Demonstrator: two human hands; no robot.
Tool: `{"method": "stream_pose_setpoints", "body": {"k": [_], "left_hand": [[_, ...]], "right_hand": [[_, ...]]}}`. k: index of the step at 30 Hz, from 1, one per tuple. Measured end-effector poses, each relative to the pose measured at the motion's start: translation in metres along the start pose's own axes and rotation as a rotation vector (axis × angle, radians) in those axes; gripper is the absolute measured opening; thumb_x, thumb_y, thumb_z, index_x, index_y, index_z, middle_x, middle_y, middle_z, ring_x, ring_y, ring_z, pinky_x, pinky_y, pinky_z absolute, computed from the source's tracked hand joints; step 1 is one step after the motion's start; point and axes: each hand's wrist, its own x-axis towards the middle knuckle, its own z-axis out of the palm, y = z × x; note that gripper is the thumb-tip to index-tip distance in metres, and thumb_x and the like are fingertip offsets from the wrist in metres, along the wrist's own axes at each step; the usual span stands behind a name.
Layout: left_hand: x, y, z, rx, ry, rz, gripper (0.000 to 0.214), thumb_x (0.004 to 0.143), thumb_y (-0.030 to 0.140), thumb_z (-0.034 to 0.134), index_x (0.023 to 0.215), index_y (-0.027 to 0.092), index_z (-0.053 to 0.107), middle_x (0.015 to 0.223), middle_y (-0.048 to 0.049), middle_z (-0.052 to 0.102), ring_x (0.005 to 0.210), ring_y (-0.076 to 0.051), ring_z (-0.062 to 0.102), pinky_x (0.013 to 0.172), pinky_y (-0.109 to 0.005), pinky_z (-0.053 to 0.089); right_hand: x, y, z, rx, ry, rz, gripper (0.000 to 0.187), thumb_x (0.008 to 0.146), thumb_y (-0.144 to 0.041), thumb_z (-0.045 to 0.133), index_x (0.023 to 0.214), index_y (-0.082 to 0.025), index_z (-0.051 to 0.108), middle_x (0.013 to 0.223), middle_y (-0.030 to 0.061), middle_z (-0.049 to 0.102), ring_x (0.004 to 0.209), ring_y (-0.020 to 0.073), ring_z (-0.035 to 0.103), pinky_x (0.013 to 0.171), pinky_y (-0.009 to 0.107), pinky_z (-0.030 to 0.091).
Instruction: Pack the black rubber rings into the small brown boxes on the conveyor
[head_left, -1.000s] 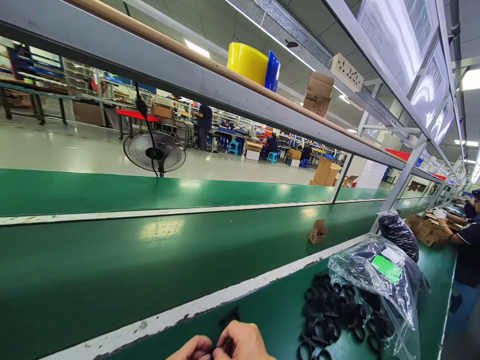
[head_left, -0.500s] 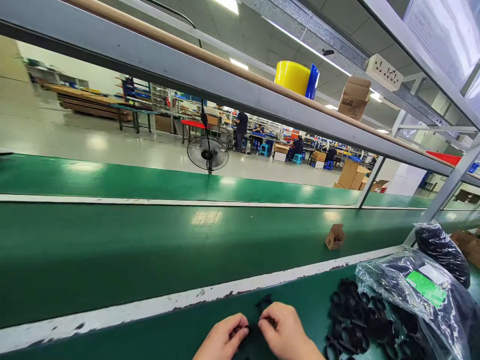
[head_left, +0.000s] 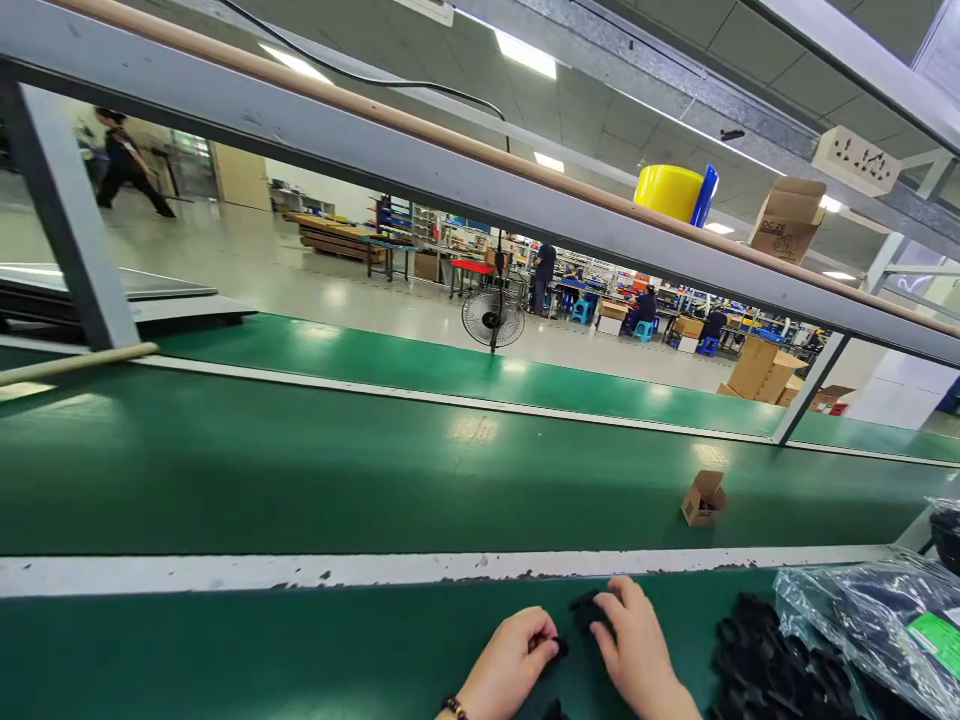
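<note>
My left hand (head_left: 517, 655), with a beaded bracelet at the wrist, pinches a small black part (head_left: 562, 647) whose kind I cannot make out. To its right, my right hand (head_left: 637, 650) has thumb and fingers apart. Its fingertips are over or against another black piece (head_left: 586, 606) lying on the green work surface. Part of a further black piece (head_left: 555, 711) shows at the bottom edge, below the left hand. A heap of black ring-shaped parts (head_left: 776, 665) lies to the right of my right hand.
A clear plastic bag (head_left: 862, 610) of black items lies at the right. The small open carton (head_left: 703, 500) stands on the green belt (head_left: 300, 460) beyond the white scuffed edge strip (head_left: 360, 570). Overhead, a shelf rail (head_left: 480, 185) bears a yellow roll (head_left: 670, 192) and a carton (head_left: 786, 222).
The view has swung left. My right hand has opened from its pinch and moved to the black piece behind. My left hand still pinches, the black part now showing at its fingertips.
</note>
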Motion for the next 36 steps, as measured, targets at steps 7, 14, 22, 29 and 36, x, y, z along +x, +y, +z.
{"method": "stream_pose_setpoints", "body": {"k": [7, 14, 22, 29, 36], "left_hand": [[0.0, 0.0, 0.0, -0.005, 0.015, -0.004, 0.009, 0.068, 0.018, 0.046, 0.063, 0.017, 0.054, 0.067, 0.0012, 0.053, 0.067, -0.015, 0.049, 0.064, -0.023, 0.036], [-0.001, -0.002, 0.0, -0.018, 0.005, -0.031, 0.01, 0.067, 0.017, 0.046, 0.064, 0.016, 0.055, 0.069, 0.0007, 0.053, 0.067, -0.015, 0.048, 0.063, -0.024, 0.035], [0.001, -0.007, 0.004, -0.037, 0.017, -0.057, 0.009, 0.065, 0.015, 0.047, 0.063, 0.017, 0.056, 0.067, 0.0017, 0.052, 0.066, -0.014, 0.047, 0.064, -0.024, 0.035], [-0.001, -0.005, 0.003, -0.047, 0.012, -0.073, 0.01, 0.066, 0.014, 0.048, 0.063, 0.017, 0.057, 0.068, 0.0018, 0.054, 0.069, -0.014, 0.049, 0.064, -0.024, 0.035], [-0.003, 0.0, 0.002, -0.074, -0.005, -0.089, 0.009, 0.066, 0.014, 0.049, 0.063, 0.017, 0.057, 0.066, 0.0024, 0.051, 0.066, -0.014, 0.046, 0.063, -0.024, 0.035]], "right_hand": [[-0.002, -0.012, 0.023, 0.061, -0.002, -0.113, 0.025, 0.076, -0.003, 0.041, 0.075, -0.019, 0.061, 0.089, 0.0065, 0.059, 0.08, 0.017, 0.057, 0.071, 0.026, 0.047], [0.031, 0.069, -0.028, -0.158, 0.144, 0.09, 0.032, 0.087, -0.017, 0.035, 0.086, -0.019, 0.067, 0.107, 0.0115, 0.061, 0.098, 0.0243, 0.055, 0.088, 0.035, 0.044], [0.116, 0.15, -0.049, -0.304, -0.02, 0.183, 0.036, 0.082, -0.01, 0.035, 0.091, -0.01, 0.07, 0.117, 0.0144, 0.059, 0.107, 0.0243, 0.054, 0.095, 0.033, 0.038], [0.126, 0.14, -0.007, -0.263, -0.25, 0.184, 0.043, 0.071, 0.001, 0.044, 0.106, -0.014, 0.064, 0.125, 0.0111, 0.055, 0.116, 0.0221, 0.049, 0.088, 0.028, 0.042], [0.138, 0.117, 0.003, -0.193, -0.294, 0.187, 0.011, 0.08, -0.012, 0.054, 0.087, -0.013, 0.063, 0.098, 0.0058, 0.064, 0.091, 0.0179, 0.059, 0.081, 0.036, 0.045]]}}
